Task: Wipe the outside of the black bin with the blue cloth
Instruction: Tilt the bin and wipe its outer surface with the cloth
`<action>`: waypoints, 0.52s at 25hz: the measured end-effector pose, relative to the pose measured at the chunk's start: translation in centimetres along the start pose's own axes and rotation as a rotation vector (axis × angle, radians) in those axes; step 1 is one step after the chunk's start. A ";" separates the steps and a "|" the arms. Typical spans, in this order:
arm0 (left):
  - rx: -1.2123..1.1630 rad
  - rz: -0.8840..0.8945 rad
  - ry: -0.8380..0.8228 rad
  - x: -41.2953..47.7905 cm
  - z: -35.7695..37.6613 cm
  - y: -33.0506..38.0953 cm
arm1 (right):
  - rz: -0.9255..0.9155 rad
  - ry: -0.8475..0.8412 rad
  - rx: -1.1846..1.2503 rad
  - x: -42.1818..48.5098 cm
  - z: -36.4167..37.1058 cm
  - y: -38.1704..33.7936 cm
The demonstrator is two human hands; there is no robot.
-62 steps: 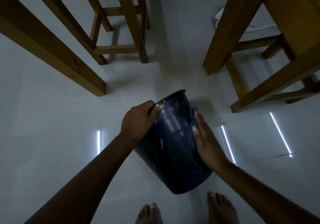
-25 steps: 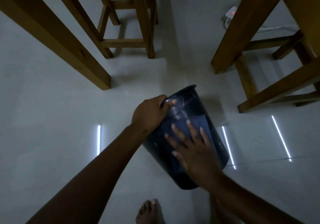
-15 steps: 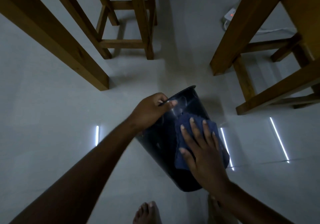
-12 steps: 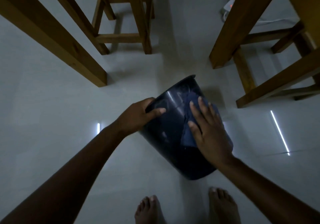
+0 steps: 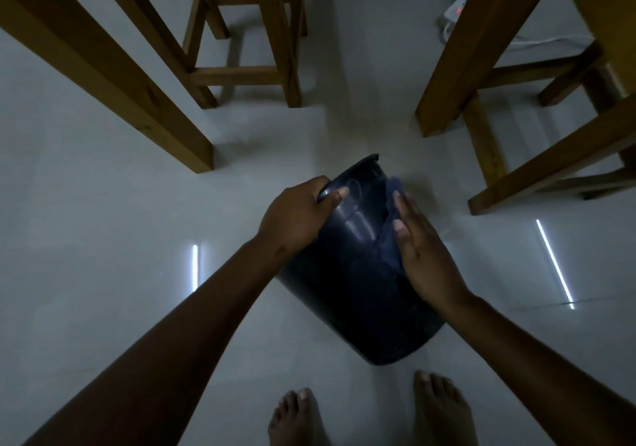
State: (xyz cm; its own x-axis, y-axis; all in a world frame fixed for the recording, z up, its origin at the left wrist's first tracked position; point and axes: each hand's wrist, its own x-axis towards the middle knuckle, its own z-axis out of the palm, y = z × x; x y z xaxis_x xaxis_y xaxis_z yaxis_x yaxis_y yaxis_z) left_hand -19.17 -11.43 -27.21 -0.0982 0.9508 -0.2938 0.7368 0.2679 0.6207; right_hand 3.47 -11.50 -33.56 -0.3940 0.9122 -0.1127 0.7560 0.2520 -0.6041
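The black bin [image 5: 354, 283] is tilted in mid-air above the floor, its open rim pointing away from me and its base near my feet. My left hand [image 5: 296, 216] grips the rim on the left, thumb over the edge. My right hand [image 5: 423, 252] lies flat on the bin's right side and presses the blue cloth [image 5: 390, 235] against it. Only a strip of the cloth shows along my fingers; the remainder is hidden under my palm.
Wooden table legs [image 5: 113, 77] and a wooden stool [image 5: 247, 39] stand at the upper left. More wooden furniture legs [image 5: 457, 49] stand at the upper right, with a white power strip [image 5: 454, 11] behind them. My bare feet [image 5: 364, 414] are on the pale tiled floor.
My right hand with the cloth has slid from the bin's top face round to its right side. My left hand keeps its grip on the rim.
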 end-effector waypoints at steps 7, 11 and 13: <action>-0.008 -0.006 0.046 -0.1 0.4 -0.7 | -0.447 -0.058 -0.453 -6.5 3.8 -3.9; 0.008 -0.007 0.022 0.8 0.4 0.5 | -0.036 0.040 -0.067 -0.9 1.2 -1.3; 0.012 -0.028 0.026 0.8 0.4 0.7 | 0.206 0.035 0.171 -0.7 0.6 0.3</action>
State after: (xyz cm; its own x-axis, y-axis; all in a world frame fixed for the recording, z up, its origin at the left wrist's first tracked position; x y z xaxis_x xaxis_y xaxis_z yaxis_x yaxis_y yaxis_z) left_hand -18.47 -10.58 -27.35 -0.1361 0.9467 -0.2919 0.7417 0.2927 0.6035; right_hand 3.68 -12.26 -34.13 -0.2202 0.9500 -0.2214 0.7178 0.0041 -0.6963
